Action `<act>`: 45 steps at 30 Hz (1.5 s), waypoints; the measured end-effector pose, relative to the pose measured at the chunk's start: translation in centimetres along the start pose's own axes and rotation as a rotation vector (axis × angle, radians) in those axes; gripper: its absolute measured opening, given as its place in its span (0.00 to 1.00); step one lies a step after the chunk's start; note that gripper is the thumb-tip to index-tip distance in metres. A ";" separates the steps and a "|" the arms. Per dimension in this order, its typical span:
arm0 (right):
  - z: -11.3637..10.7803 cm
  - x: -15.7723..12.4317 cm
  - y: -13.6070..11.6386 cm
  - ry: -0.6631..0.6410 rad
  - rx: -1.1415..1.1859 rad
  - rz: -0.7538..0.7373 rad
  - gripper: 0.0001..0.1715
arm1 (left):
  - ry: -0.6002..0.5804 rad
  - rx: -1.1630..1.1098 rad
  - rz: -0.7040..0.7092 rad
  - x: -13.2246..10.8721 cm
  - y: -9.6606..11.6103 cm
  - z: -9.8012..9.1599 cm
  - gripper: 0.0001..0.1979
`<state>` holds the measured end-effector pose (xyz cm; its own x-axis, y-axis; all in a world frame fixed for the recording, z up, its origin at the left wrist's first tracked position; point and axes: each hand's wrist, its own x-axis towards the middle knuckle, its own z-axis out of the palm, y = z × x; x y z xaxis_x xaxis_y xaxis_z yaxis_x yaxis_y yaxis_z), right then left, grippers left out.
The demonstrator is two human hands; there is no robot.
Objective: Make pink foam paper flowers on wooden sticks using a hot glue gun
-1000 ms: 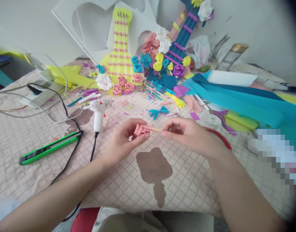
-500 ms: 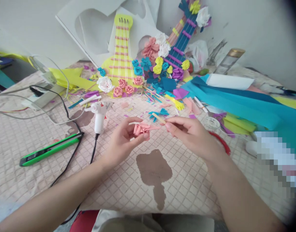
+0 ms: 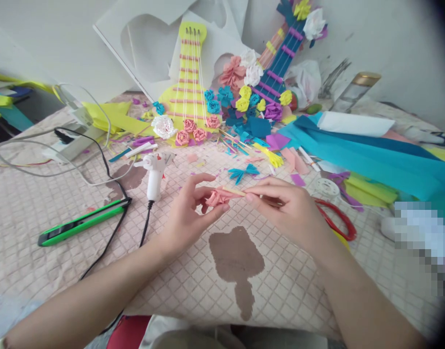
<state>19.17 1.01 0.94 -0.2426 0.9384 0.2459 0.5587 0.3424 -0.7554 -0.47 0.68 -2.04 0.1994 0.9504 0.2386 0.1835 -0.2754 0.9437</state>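
Observation:
My left hand (image 3: 193, 206) is closed round a pink paper flower (image 3: 217, 198), thumb below and fingers behind it. In my right hand (image 3: 280, 196) is a thin pale wooden stick (image 3: 232, 191), pinched near its end. The stick's tip lies against the flower's upper edge, alongside its pink twisted tail. Just beyond my hands lies a blue fringed paper bow (image 3: 243, 173). A white glue gun (image 3: 156, 177) stands upright to the left, its black cord running toward me.
A green hair straightener (image 3: 84, 223) lies at left, a power strip (image 3: 71, 145) behind it. Red-handled scissors (image 3: 337, 220) sit beside my right wrist. Farther back are a yellow paper guitar (image 3: 189, 72), a blue paper guitar (image 3: 280, 58) and blue paper sheets (image 3: 371, 150).
My right hand has brought the stick's tip down and left onto the pink flower. The fingers of my left hand have shifted slightly round the flower. The whole view has moved a little.

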 end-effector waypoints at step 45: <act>-0.2 0.0 -0.6 0.019 -0.099 -0.014 0.07 | -0.034 0.238 0.163 -0.2 -0.5 -0.1 0.10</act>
<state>19.03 0.82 1.51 -0.2370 0.9337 0.2683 0.6311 0.3579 -0.6882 -0.67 0.68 -2.52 0.2760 0.8867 0.3710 0.3664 -0.4539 0.8122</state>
